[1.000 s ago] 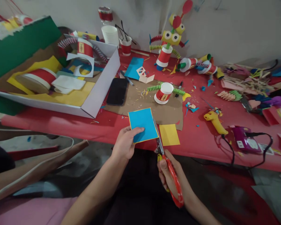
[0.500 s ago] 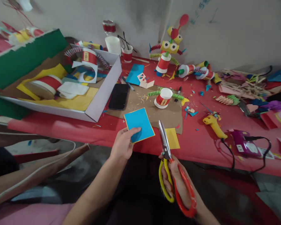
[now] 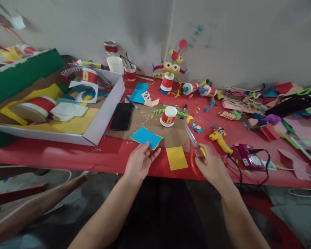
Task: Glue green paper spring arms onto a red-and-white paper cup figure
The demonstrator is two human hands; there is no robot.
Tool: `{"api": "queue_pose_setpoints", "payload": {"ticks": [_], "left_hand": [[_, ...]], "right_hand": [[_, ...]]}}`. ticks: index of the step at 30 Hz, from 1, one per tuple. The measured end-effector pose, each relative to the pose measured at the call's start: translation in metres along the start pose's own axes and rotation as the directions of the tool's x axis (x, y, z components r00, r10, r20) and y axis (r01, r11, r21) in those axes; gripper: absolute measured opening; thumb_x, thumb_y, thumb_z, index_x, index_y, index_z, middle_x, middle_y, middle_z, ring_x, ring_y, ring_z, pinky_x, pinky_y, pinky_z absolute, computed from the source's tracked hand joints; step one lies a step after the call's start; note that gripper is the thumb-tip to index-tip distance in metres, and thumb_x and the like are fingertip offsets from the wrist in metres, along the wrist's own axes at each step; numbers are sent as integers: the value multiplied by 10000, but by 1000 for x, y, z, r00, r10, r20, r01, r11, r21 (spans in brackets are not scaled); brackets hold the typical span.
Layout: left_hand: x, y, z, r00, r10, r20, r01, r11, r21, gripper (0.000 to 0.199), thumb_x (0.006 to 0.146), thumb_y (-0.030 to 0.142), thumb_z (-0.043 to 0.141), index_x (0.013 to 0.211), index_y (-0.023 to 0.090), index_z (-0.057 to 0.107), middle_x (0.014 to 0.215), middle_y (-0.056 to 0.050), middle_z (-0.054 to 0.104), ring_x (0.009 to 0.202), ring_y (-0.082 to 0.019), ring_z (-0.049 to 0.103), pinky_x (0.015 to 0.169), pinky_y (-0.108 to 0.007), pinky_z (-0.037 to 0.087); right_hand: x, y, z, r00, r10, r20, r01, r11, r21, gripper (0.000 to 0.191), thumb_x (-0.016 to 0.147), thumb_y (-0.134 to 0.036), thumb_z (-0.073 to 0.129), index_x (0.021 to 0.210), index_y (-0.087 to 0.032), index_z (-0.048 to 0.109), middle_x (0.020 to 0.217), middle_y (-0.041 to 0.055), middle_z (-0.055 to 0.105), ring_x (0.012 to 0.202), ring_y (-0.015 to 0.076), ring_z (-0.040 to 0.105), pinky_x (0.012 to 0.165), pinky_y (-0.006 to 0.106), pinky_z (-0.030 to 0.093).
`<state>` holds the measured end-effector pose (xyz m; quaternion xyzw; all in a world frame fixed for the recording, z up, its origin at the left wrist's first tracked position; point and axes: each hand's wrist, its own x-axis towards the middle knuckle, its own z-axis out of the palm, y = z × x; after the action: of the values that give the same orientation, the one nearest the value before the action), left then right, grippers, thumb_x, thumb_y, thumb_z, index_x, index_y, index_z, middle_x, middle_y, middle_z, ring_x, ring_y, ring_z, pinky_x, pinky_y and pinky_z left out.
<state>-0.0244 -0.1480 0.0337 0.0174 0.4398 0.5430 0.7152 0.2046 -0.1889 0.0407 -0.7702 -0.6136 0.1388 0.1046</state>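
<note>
A square of blue paper with a yellow edge [image 3: 146,136] lies over the front of a brown cardboard sheet [image 3: 137,119]. My left hand [image 3: 140,160] is at its near edge, palm turned up and fingers apart, the thumb tip meeting the paper. To the right, my right hand [image 3: 209,162] is closed around the red and yellow handles of a pair of scissors [image 3: 192,137], low over the red tabletop with the blades pointing away. Between the hands is a yellow paper square [image 3: 177,158]. Beyond it stands a red-and-white paper cup with green folded arms [image 3: 168,116].
A black phone [image 3: 121,117] lies beside an open box [image 3: 107,110] of craft pieces. Paper-cup figures [image 3: 168,74] stand by the wall. At right are a yellow glue gun [image 3: 221,141], a purple power adapter [image 3: 250,157] with cords, and heaped scraps [image 3: 245,98]. Another person's arm shows lower left.
The blue paper has gone from my raised left hand down onto the cardboard, and those fingers have spread. My right hand has carried the scissors down toward the table, turning palm down.
</note>
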Motion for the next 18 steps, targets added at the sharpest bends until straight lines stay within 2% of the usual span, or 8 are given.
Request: {"api": "queue_pose_setpoints", "payload": {"ticks": [4,7,9,11,14,16,17,18], "left_hand": [[-7,-3,3,988,-103,111,93,991,94,61,760,66,611,781,123,606,832,-90,703,879,-197,688,897,-367,551],[-19,-3,-5,963,-219,155,187,962,198,121,746,93,640,864,114,628,980,-141,702,946,-236,683,892,-386,546],[-31,-3,-16,948,-277,156,219,925,312,270,734,124,673,1001,134,636,1097,-150,678,917,-228,688,828,-368,559],[-43,-3,-31,948,-274,161,168,862,478,389,701,140,717,1080,179,638,1072,-109,686,791,-181,689,700,-293,554],[-58,0,-56,974,-105,199,-81,660,747,219,674,191,745,889,189,707,717,-16,675,528,-107,583,508,-205,453],[-62,7,-70,971,101,219,-241,429,871,96,698,238,727,790,207,734,654,-17,669,525,-129,574,529,-230,459],[-61,12,-74,939,235,253,-317,297,901,82,727,257,703,789,222,745,695,-29,693,578,-151,600,593,-255,484],[-59,18,-77,881,357,310,-387,168,907,109,754,263,676,825,239,755,762,-42,716,668,-181,630,690,-289,503]], "right_hand": [[40,-8,7,998,-37,-60,25,981,-193,458,872,-323,467,1281,-122,512,914,155,679,824,286,649,691,363,460],[59,-11,12,991,-91,-96,61,957,-285,472,899,-323,443,1321,-116,497,1005,196,650,871,295,634,707,372,456],[65,-11,15,987,-105,-118,62,944,-324,489,908,-319,436,1353,-121,477,1024,208,628,855,291,621,693,374,452],[67,-9,15,983,-120,-143,63,936,-347,485,905,-323,445,1350,-135,493,1020,204,609,872,300,599,695,383,448],[59,-5,14,961,-157,-226,72,936,-346,427,894,-334,467,1267,-160,580,1083,194,565,985,336,535,765,431,440],[44,-5,16,940,-195,-279,113,951,-287,390,907,-312,445,1225,-156,608,1130,187,546,1054,337,493,841,460,422],[34,-7,18,933,-224,-280,158,957,-242,383,918,-303,428,1222,-153,606,1133,180,550,1069,325,486,875,465,413],[22,-9,21,927,-262,-267,215,957,-193,382,927,-306,417,1226,-153,600,1126,170,558,1075,313,484,901,464,408]]}}
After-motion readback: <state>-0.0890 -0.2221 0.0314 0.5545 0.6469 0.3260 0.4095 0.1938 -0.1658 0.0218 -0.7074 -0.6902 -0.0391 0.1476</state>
